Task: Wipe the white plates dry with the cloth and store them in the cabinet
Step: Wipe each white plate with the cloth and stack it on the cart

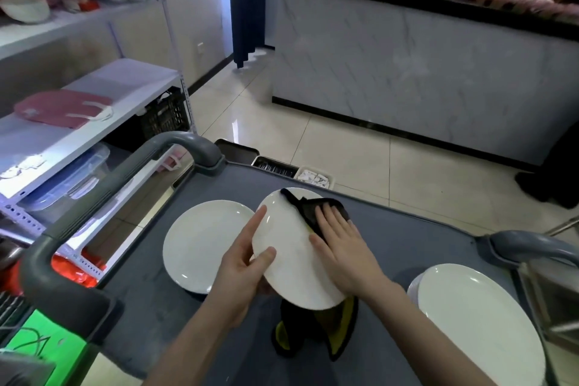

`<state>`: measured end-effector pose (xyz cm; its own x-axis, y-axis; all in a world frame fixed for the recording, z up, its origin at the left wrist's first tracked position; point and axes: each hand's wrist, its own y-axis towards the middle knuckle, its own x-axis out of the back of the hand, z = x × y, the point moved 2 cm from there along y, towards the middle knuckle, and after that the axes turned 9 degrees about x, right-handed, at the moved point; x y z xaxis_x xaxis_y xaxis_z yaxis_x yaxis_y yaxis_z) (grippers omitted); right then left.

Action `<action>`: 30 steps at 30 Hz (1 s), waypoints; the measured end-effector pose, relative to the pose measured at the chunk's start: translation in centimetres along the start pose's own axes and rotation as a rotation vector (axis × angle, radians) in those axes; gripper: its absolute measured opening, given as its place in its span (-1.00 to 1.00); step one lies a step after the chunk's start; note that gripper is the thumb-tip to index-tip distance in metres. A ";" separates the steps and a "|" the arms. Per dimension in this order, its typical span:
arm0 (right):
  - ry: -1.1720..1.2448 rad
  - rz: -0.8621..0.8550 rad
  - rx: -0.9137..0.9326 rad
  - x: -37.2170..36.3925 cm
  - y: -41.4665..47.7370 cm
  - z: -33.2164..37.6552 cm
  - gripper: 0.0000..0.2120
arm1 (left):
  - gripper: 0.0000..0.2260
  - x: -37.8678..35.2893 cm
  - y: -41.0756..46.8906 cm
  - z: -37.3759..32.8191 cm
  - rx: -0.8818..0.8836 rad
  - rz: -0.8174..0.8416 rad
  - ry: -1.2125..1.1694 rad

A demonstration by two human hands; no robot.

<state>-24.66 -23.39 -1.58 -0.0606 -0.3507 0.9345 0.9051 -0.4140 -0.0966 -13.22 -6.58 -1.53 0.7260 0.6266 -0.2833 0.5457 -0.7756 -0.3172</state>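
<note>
**Grey cart top: one plate mid-wipe, no cabinet in sight**

Tiled room, white shelving (94, 94) down the left wall, marble-fronted counter (407, 72) across the back; in front, a grey cart top (407, 247) carrying the plates.

Furthest left on the cart, a flat plate (200, 244), white, touched by neither hand; just right of it and overlapping its edge from above, the held plate (291, 260), lifted clear and tilted, showing as an oval with its long axis from far to near, drifting slightly rightward. At its near-left rim the left hand (244, 266); thumb curled onto the upper face, forefinger stretched along the edge, other fingers hidden beneath; a firm pinch, by the look of it. On the plate's right half the right hand (341, 244), fingers straight and close together, pressing the dark cloth (313, 210) flat against the face; nothing gripped, only pressed. Rest of the cloth, black with yellow lining, hanging under the plate's near edge down to the cart. Well apart at the near-right corner, a stack of white plates (476, 316).

Probably wiping in hand, storing not begun. Bare face of the held plate directly left of the right hand, toward the left thumb; next stroke likely leftward across the short axis. Left hand nearer the flat plate, right hand nearer the stack.
</note>
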 end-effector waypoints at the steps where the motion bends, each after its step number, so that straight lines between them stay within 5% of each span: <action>1: 0.010 0.007 0.027 0.0 0.4 0.2 -0.41 | -0.44 0.1 -0.1 -0.1 0.003 0.008 0.011; 13: 0.073 0.275 0.462 -2.3 -6.1 4.8 -0.51 | -0.47 2.9 -0.3 1.0 0.038 -0.087 -0.063; 18: 0.128 0.175 0.437 -2.4 -4.4 5.1 -0.54 | -0.50 2.1 0.1 0.6 0.021 0.007 0.020; 23: 0.255 -0.018 0.194 -0.7 0.3 3.6 -0.52 | -0.49 1.9 -0.5 -0.1 0.018 0.100 0.128; 30: 0.220 0.077 0.441 -1.8 -1.7 7.2 -0.52 | -0.44 3.0 0.0 -0.8 0.046 0.049 0.076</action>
<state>-23.03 -15.97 -0.62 -0.0309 -0.5545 0.8316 0.9993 -0.0016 0.0361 -10.72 -4.77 -1.64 0.7822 0.5790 -0.2302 0.4902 -0.7999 -0.3463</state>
